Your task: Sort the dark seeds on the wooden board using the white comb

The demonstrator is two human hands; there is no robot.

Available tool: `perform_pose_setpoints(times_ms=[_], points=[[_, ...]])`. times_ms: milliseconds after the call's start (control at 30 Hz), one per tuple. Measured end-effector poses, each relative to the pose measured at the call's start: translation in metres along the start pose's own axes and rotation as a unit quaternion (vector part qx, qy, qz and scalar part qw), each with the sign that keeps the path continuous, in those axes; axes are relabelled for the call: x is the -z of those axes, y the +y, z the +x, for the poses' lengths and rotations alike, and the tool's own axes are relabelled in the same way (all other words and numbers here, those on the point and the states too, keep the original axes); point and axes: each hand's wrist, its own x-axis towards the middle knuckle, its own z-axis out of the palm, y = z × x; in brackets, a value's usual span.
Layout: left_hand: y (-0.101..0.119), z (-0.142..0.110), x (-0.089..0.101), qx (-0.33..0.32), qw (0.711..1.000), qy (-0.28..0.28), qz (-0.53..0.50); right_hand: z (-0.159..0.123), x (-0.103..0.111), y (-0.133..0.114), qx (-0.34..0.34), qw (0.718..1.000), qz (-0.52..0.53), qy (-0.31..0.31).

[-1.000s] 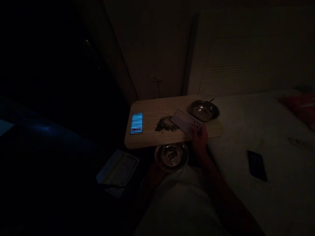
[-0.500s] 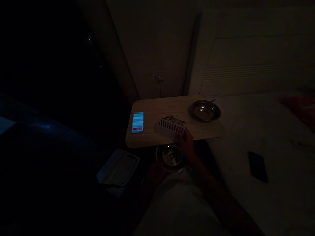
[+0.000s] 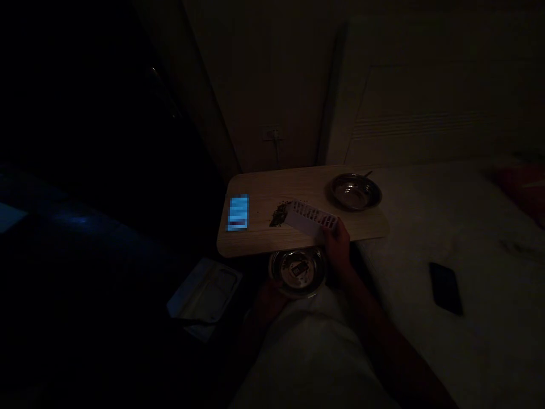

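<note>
In dim light, my right hand (image 3: pixel 339 245) is closed around the right end of a white plastic piece with a row of slots (image 3: pixel 310 220); its exact kind is unclear. It rests on or just above a light wooden table (image 3: pixel 264 184). Against its left end lies a heap of small dark bits (image 3: pixel 279 215), some of them behind it. My left hand (image 3: pixel 272 301) grips the lower left rim of a shiny metal bowl (image 3: pixel 298 271), just below the table's near edge. Inside the bowl are a dark patch and some specks.
A lit phone (image 3: pixel 238 212) lies at the table's left end. Another metal bowl (image 3: pixel 356 192) with a handle showing behind it stands on the right. A dark phone (image 3: pixel 445 288) lies on the pale bed (image 3: pixel 409 227). A pale box-like item (image 3: pixel 206 298) is lower left.
My right hand has moved the slotted piece to the right, uncovering more dark bits at its left end. The left hand and its bowl stay in nearly the same place.
</note>
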Motion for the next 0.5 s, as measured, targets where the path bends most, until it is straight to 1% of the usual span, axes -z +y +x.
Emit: perform_pose_setpoints(times_ms=[67, 167, 233, 333, 400, 500], points=[[0.001, -0.002, -0.001, 0.008, 1.000, 0.003, 0.009, 0.002, 0.001, 0.000, 0.004, 1.000, -0.001, 0.004], [0.001, -0.004, -0.001, 0.016, 1.000, -0.014, 0.012, 0.003, -0.001, -0.002, 0.006, 1.000, 0.013, 0.008], [0.000, -0.005, -0.003, 0.004, 1.000, -0.022, 0.010, 0.003, -0.005, -0.004, 0.013, 1.000, 0.026, -0.002], [-0.001, -0.005, -0.006, -0.008, 1.000, -0.022, 0.006, 0.003, -0.013, -0.009, 0.041, 0.998, 0.035, -0.029], [-0.001, -0.004, -0.007, 0.009, 1.000, -0.026, 0.002, 0.003, -0.018, -0.011, 0.055, 0.997, 0.029, -0.042], [0.000, -0.002, -0.005, 0.032, 0.999, -0.031, -0.001, 0.004, -0.024, -0.012, 0.057, 0.997, 0.013, -0.044]])
